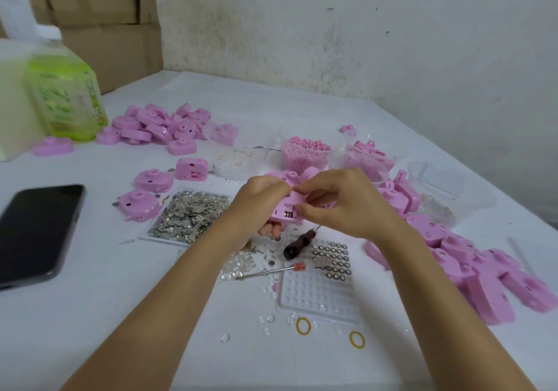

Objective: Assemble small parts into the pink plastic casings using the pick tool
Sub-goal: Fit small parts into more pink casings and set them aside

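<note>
Holding: the left hand (pixel 259 197) gripped a pink plastic camera-shaped casing (pixel 287 209) from its left side, fingers (pixel 271 230) curled beneath it, raised above the middle of the white-covered bench (pixel 120 285).
Right hand: the right hand (pixel 341 206) pinched the casing's near right side between thumb and forefinger; whether a small part sat in that pinch could not be told.
Pick tool: the dark wooden-handled pick tool (pixel 299 244) lay on the bench just below the hands, apparently in neither hand, its thin metal tip pointing towards the right hand.
Parts at hand: a flat tray of small silver metal pieces (pixel 190 215) sat just left of the hands; a clear plastic grid tray with dark rings (pixel 317 291) lay nearer the front edge; clear tubs of small pink parts (pixel 305 152) stood behind the hands.
Other casings: one heap of pink casings (pixel 157 126) lay towards the far left corner, and another heap (pixel 468 257) ran along the right edge.
Step in hand: probably seating or checking a part by hand in the open side of the casing, where a slotted compartment showed.
Next move: likely called for keeping the left grip steady, freeing the right hand to take up the pick, and guiding its tip into the compartment without knocking the small part loose.
</note>
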